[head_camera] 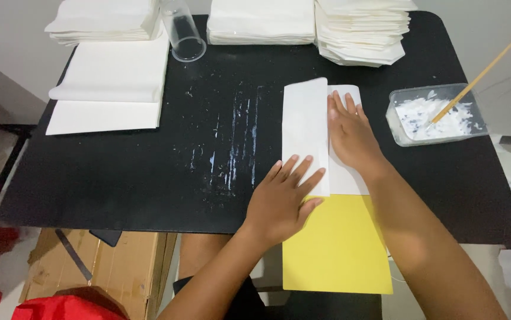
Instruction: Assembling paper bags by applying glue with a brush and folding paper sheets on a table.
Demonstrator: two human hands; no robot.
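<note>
A white paper sheet (306, 127) lies folded lengthwise on the black table (149, 172), its left flap turned over to the middle. My left hand (284, 200) presses flat on the near end of the folded flap, fingers spread. My right hand (350, 133) lies flat on the sheet's right half, fingers pointing away from me. A yellow sheet (338, 249) sticks out from under the white one and overhangs the table's near edge.
Stacks of white folded paper (362, 29) line the far edge, with flat white sheets (110, 83) at the far left. A clear plastic cup (183, 32) lies tipped. A clear tub of white paste (436, 115) holds a wooden stick (475, 80). Dried paste streaks mark the table's middle.
</note>
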